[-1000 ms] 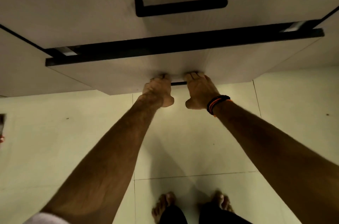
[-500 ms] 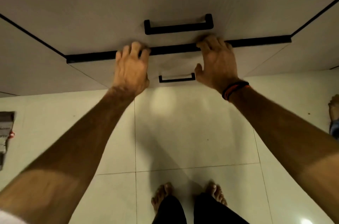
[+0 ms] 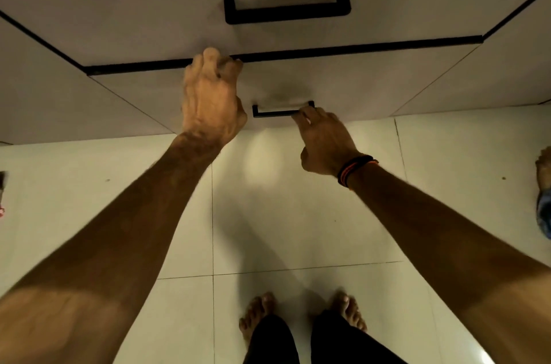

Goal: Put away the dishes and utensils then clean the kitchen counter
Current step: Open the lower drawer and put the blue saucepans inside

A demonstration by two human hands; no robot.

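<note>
I look down at a stack of white drawers. The lower drawer (image 3: 381, 80) is almost shut, with only a thin dark gap along its top edge. My left hand (image 3: 210, 101) is at that top edge, left of centre, its fingers curled at the gap. My right hand (image 3: 323, 140) has its fingers hooked over the right end of the small black handle (image 3: 274, 113) of the lower drawer. No dishes or utensils are in view.
The upper drawer (image 3: 134, 5) is shut and carries a larger black handle (image 3: 286, 8). Pale floor tiles (image 3: 298, 214) lie below, with my bare feet (image 3: 259, 313) at the bottom. Another person's foot (image 3: 544, 172) is at the right edge, and a dark object (image 3: 2, 184) at the left edge.
The lower drawer went from pulled out to almost shut. My right hand dropped from the drawer's top edge to its handle. My left hand's fingers have curled at the top edge.
</note>
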